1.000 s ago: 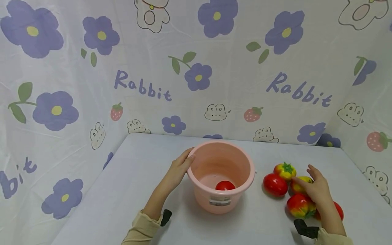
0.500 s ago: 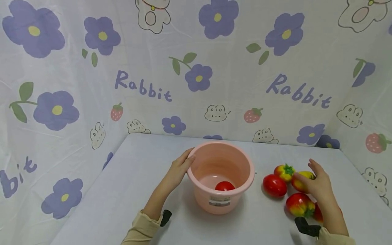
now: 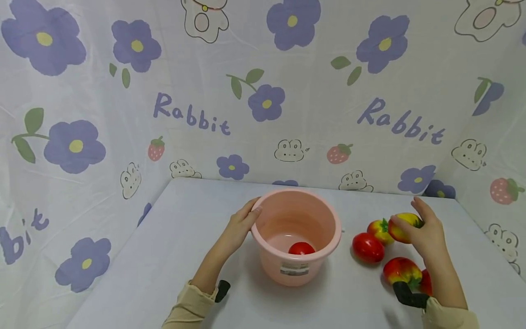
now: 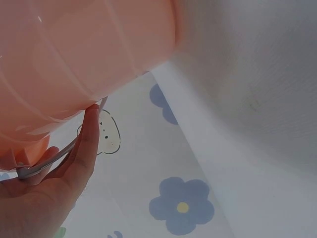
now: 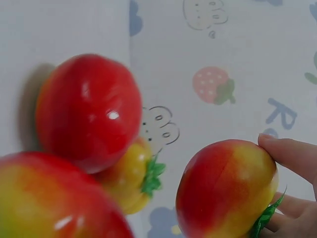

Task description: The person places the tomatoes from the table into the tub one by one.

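A pink plastic bucket [image 3: 269, 262] stands upright on the table, with a smooth red toy fruit [image 3: 302, 248] inside. My left hand [image 3: 241, 224] holds its rim at the left, thumb over the edge; in the left wrist view, the fingers [image 4: 89, 141] lie along the outer wall beside the grey handle [image 4: 54, 159]. Between thumb and fingers, my right hand [image 3: 431, 235] pinches a red-and-yellow toy fruit [image 5: 223, 191] with green leaves, lifted above the table. Left of that hand lie a red fruit [image 3: 368, 248] and a yellow-red fruit [image 3: 379, 231].
Below the right hand lies another red-and-yellow fruit [image 3: 402, 270]. Beside it a red fruit [image 3: 426, 282] is partly hidden by the right wrist. A white cloth covers the table [image 3: 185, 265]. Patterned curtains [image 3: 263, 59] rise at the back and sides.
My right hand has taken hold of the red-and-yellow fruit and raised it off the table. The left hand and the bucket have stayed in place.
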`<state>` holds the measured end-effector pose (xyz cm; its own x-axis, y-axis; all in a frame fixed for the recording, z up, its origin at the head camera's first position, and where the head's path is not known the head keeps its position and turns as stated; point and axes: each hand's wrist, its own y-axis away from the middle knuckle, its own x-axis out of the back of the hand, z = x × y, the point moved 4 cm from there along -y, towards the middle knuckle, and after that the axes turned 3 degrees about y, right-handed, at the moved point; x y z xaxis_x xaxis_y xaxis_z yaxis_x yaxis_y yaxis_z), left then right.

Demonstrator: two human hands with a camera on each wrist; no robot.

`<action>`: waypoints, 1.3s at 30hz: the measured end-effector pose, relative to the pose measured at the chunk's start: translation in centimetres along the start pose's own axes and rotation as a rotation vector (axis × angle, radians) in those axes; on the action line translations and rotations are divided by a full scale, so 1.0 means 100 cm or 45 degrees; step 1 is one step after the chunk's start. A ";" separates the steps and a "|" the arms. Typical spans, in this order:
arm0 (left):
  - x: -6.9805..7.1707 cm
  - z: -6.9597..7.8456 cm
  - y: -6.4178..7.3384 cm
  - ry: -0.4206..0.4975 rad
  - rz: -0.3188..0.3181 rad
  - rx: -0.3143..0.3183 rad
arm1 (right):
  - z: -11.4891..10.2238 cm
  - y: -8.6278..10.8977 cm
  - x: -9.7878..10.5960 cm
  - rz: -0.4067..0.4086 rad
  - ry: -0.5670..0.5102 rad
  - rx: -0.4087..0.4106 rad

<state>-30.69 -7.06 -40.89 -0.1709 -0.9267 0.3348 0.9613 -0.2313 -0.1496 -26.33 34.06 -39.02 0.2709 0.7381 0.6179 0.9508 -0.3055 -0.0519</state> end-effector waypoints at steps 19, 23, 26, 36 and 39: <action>0.001 0.000 0.000 -0.005 0.000 0.005 | -0.047 0.002 0.003 0.021 -0.069 0.086; 0.001 -0.001 0.001 0.006 -0.005 0.008 | -0.059 0.002 0.003 0.019 -0.074 0.107; 0.000 -0.002 0.001 0.013 -0.007 0.013 | -0.065 0.003 0.003 0.013 -0.082 0.121; 0.001 -0.002 -0.001 -0.006 -0.009 0.020 | -0.092 0.008 0.001 0.021 -0.100 0.183; 0.000 -0.002 -0.001 -0.003 -0.015 0.021 | -0.100 0.010 0.001 0.027 -0.094 0.207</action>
<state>-30.79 -7.13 -41.03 -0.1817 -0.9231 0.3389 0.9626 -0.2374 -0.1305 -26.89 27.77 -31.16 0.2958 0.7765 0.5564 0.9549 -0.2247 -0.1941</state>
